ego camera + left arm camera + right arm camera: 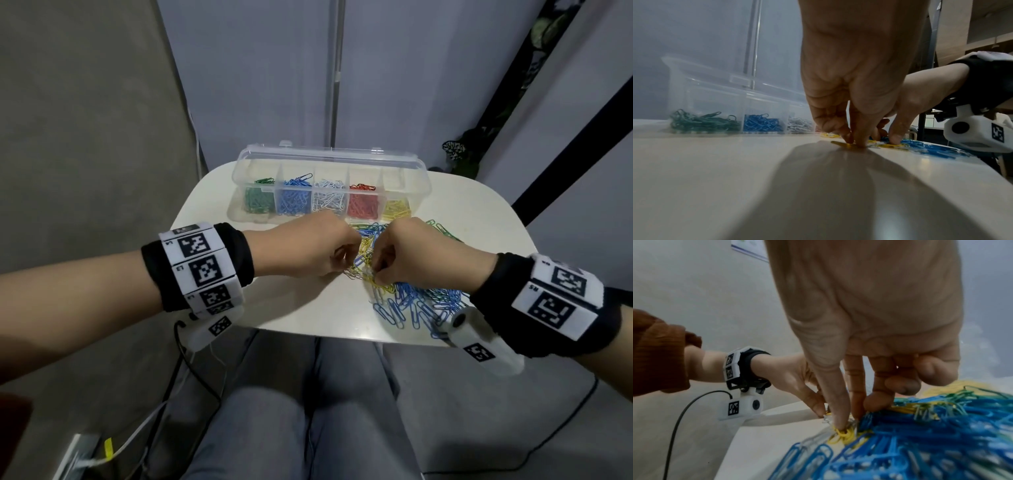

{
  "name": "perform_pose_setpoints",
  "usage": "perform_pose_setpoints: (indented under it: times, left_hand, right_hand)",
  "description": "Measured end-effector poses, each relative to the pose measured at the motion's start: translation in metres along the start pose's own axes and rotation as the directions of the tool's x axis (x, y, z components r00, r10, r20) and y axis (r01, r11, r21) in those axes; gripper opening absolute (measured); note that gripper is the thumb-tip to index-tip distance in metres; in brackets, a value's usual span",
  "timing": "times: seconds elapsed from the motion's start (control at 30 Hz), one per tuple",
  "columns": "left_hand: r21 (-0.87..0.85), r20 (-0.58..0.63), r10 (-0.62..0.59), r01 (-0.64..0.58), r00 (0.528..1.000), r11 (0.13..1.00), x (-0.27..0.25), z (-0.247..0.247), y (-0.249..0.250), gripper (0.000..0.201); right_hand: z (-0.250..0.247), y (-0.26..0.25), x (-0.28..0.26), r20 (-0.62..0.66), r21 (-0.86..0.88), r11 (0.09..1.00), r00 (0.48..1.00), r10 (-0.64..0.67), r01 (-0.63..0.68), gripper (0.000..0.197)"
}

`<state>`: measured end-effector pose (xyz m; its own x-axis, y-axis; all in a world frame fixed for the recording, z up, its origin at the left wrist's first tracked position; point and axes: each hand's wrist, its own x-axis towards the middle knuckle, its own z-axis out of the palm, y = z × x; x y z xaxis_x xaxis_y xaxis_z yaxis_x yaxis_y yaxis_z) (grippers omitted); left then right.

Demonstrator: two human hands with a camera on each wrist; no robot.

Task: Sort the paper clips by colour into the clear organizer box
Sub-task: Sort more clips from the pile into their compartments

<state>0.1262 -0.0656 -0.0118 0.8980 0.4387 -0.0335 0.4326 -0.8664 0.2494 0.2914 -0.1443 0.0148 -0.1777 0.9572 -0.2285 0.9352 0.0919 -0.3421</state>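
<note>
My left hand (310, 248) comes in from the left and my right hand (416, 255) from the right, and they meet over the loose pile of paper clips (407, 291) on the white table (294, 308). Both wrists are bent so that the fingers point down to the table.

From the head view I see only the backs of my hands, with the knuckles almost touching each other. The clear organizer box (329, 186) stands open behind them at the far side of the table. Its compartments hold, from left to right, green, blue, white, red and yellow clips. The unsorted pile lies between the box and the near table edge, mostly blue near my right wrist, with yellow and green mixed in farther away.

The left wrist view shows what the head view hides: my left thumb and first fingers (859, 138) are together and their tips press on a yellow clip (840, 144) that lies flat on the table. I cannot tell if they already pinch it or only press it.

The right wrist view shows my right fingers (838, 410) curled down, the thumb and index tips close together on a small bunch of yellow clips (842, 434) at the edge of the blue ones. The other fingers are folded above the pile.
</note>
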Motion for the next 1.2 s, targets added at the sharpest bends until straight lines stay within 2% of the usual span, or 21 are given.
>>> perform_pose_setpoints:
  times: [0.1, 0.3, 0.47, 0.67, 0.8, 0.9, 0.97, 1.1, 1.2]
  left_hand:
    - [0.027, 0.033, 0.008, -0.009, 0.999, 1.0, -0.001, -0.003, 0.001, 0.005]
    - [0.012, 0.037, 0.044, -0.044, 0.998, 0.999, 0.001, -0.003, 0.002, 0.028]
    - [-0.017, 0.06, 0.043, -0.042, 0.997, 0.999, 0.001, -0.009, -0.001, 0.028]
    - [0.012, 0.07, 0.065, -0.066, 0.995, 0.998, -0.004, -0.01, -0.002, 0.025]
    - [0.02, 0.067, 0.091, -0.092, 0.994, 0.996, -0.007, -0.01, 0.003, 0.042]
    - [0.049, 0.113, 0.094, -0.1, 0.989, 0.994, -0.012, -0.009, 0.007, 0.05]
    - [0.042, 0.122, 0.092, -0.098, 0.988, 0.994, -0.012, -0.005, 0.007, 0.043]
    - [0.041, 0.077, 0.051, -0.054, 0.996, 0.998, -0.009, -0.004, 0.001, 0.014]
    - [0.011, 0.048, 0.043, -0.043, 0.998, 0.999, -0.009, -0.005, -0.004, 0.008]
  right_hand:
    - [0.002, -0.003, 0.003, 0.005, -0.035, 0.999, 1.0, -0.003, 0.003, 0.009]
    - [-0.002, -0.002, 0.006, 0.033, 0.057, 0.998, 0.999, 0.033, -0.035, 0.016]
    - [-0.008, 0.005, 0.005, -0.008, 0.172, 0.985, 1.0, 0.025, -0.024, 0.018]
    - [-0.01, 0.002, -0.002, 0.095, 0.206, 0.975, 0.99, -0.101, 0.079, 0.02]
    - [-0.007, 0.004, -0.005, 0.157, 0.177, 0.976, 0.975, -0.154, 0.126, 0.017]
    - [-0.007, 0.004, -0.008, 0.192, 0.099, 0.98, 0.963, -0.189, 0.173, 0.016]
    - [-0.006, 0.005, -0.009, 0.181, 0.031, 0.975, 0.958, -0.221, 0.219, 0.018]
    - [-0.002, 0.007, -0.008, 0.135, -0.008, 0.964, 0.955, -0.264, 0.267, 0.016]
    - [0.0, 0.009, -0.008, 0.115, -0.012, 0.957, 0.951, -0.288, 0.291, 0.013]
